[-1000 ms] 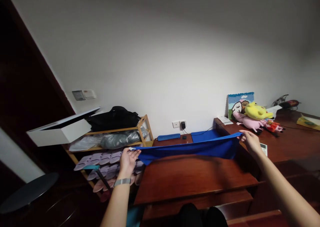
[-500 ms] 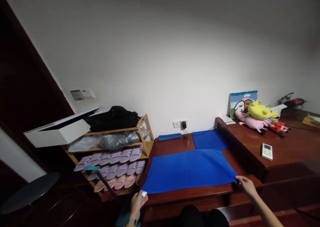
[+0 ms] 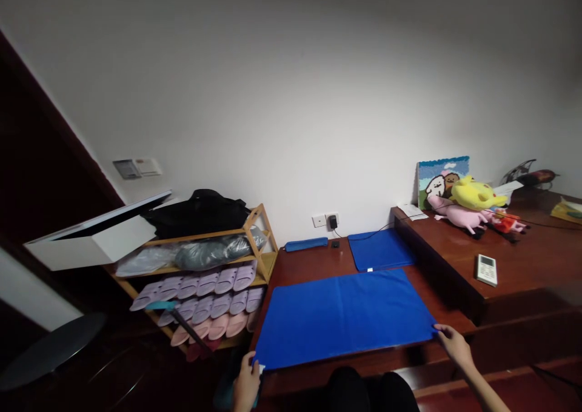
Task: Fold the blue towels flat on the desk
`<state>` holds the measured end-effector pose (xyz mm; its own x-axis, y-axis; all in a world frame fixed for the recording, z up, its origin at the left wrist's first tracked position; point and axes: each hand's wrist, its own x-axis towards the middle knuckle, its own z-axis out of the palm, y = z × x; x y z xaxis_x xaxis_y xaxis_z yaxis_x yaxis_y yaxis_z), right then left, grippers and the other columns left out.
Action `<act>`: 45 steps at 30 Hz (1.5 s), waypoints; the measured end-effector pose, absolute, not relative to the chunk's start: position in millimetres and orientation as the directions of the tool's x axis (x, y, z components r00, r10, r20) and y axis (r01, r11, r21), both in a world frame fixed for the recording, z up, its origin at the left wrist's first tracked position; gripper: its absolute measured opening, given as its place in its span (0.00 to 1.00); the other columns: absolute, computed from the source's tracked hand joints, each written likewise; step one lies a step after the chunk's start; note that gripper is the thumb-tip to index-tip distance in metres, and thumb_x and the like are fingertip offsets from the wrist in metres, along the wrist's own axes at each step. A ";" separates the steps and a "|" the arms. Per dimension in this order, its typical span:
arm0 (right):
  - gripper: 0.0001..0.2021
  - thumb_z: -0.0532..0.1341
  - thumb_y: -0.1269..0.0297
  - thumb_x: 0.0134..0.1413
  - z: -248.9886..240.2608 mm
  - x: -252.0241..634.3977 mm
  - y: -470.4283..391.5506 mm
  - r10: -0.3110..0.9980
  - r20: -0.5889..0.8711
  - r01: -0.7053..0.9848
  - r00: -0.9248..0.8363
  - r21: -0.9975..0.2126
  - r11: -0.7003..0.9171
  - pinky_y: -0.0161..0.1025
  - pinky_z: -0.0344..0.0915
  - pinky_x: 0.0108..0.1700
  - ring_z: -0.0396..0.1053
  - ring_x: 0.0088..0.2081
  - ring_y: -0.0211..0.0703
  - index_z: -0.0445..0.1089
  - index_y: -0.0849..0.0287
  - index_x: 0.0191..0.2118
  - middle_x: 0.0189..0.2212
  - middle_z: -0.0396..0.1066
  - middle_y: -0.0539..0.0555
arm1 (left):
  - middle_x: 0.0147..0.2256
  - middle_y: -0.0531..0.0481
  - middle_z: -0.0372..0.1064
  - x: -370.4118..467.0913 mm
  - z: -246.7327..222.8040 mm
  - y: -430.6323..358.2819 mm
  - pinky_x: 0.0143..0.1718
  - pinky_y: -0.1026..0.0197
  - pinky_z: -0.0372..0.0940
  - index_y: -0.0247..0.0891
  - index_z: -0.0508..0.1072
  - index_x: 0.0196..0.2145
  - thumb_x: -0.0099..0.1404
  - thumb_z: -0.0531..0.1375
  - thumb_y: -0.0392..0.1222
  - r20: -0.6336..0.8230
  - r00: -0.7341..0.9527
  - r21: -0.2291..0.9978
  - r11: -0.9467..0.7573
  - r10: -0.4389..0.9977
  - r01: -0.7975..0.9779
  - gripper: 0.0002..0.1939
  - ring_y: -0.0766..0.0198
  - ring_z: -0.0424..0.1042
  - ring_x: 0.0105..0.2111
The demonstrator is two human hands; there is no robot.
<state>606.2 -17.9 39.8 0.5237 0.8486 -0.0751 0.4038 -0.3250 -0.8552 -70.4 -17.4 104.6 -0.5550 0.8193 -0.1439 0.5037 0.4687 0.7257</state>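
A blue cloth (image 3: pixel 341 318) lies spread almost flat on the reddish-brown wooden table (image 3: pixel 309 265), with faint creases near its middle. My left hand (image 3: pixel 247 380) pinches its near left corner, where a small white tag shows. At the near right corner, my right hand (image 3: pixel 452 344) grips the edge between thumb and fingers. Behind it is a second, folded blue cloth (image 3: pixel 381 250) with a white tag on its front edge. A narrow rolled blue cloth (image 3: pixel 306 244) rests by the wall.
Left of the table stands a wooden rack (image 3: pixel 268 260) with slippers, a black bag (image 3: pixel 197 213) and a white box (image 3: pixel 95 242). On the higher right surface are plush toys (image 3: pixel 475 194), a picture and a white remote (image 3: pixel 486 270). A black plug (image 3: pixel 333 222) is in the wall.
The near edge of the large cloth has come toward me with both hands, and the cloth lies flatter. The folded cloth behind it is more exposed, its tag now visible.
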 end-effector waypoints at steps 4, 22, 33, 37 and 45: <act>0.21 0.55 0.44 0.39 32.5 610.6 -16.5 0.859 0.004 0.506 0.511 -0.810 -0.298 0.48 0.74 0.46 0.81 0.42 0.60 0.77 0.51 0.32 0.38 0.83 0.60 | 0.42 0.48 0.84 -71.1 107.4 -23.5 0.43 0.64 0.71 0.45 0.75 0.47 0.71 0.53 0.38 -0.073 -0.417 0.494 0.396 0.906 0.774 0.13 0.58 0.84 0.43; 0.33 0.43 0.54 0.65 43.9 560.8 181.0 0.986 0.138 0.931 0.088 -0.362 -0.033 0.57 0.54 0.72 0.55 0.72 0.57 0.65 0.64 0.68 0.70 0.61 0.62 | 0.55 0.42 0.77 -56.0 104.7 117.8 0.63 0.50 0.64 0.44 0.79 0.51 0.70 0.48 0.45 0.234 -0.024 0.208 -0.026 0.972 0.978 0.22 0.51 0.72 0.58; 0.38 0.38 0.48 0.65 1.5 585.6 182.4 0.986 0.064 0.968 0.151 -0.213 -0.134 0.62 0.47 0.73 0.48 0.74 0.56 0.57 0.60 0.73 0.73 0.55 0.59 | 0.73 0.40 0.55 -67.9 57.9 179.9 0.69 0.45 0.55 0.38 0.62 0.70 0.73 0.48 0.44 0.168 -0.012 0.138 -0.012 0.986 0.990 0.30 0.51 0.57 0.71; 0.36 0.41 0.51 0.65 20.8 577.2 185.0 0.970 0.101 0.964 0.220 -0.173 -0.201 0.64 0.48 0.72 0.55 0.72 0.61 0.62 0.62 0.70 0.71 0.59 0.63 | 0.70 0.40 0.61 -60.8 67.2 182.0 0.68 0.43 0.54 0.39 0.68 0.66 0.73 0.50 0.43 0.183 -0.028 0.106 0.008 0.983 0.994 0.27 0.49 0.63 0.67; 0.30 0.44 0.53 0.71 77.1 355.4 199.0 0.919 0.322 0.888 -0.225 -0.320 0.330 0.60 0.48 0.73 0.50 0.74 0.56 0.57 0.56 0.73 0.73 0.55 0.57 | 0.71 0.41 0.59 -62.2 53.0 185.4 0.72 0.44 0.49 0.41 0.63 0.70 0.75 0.50 0.49 0.254 -0.035 0.208 -0.019 0.967 0.978 0.29 0.51 0.55 0.72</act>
<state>355.4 199.0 77.1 -0.2254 0.9194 0.3223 0.8880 0.3300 -0.3203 -62.2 185.4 53.0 -0.0351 0.9666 0.2538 0.9780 -0.0191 0.2080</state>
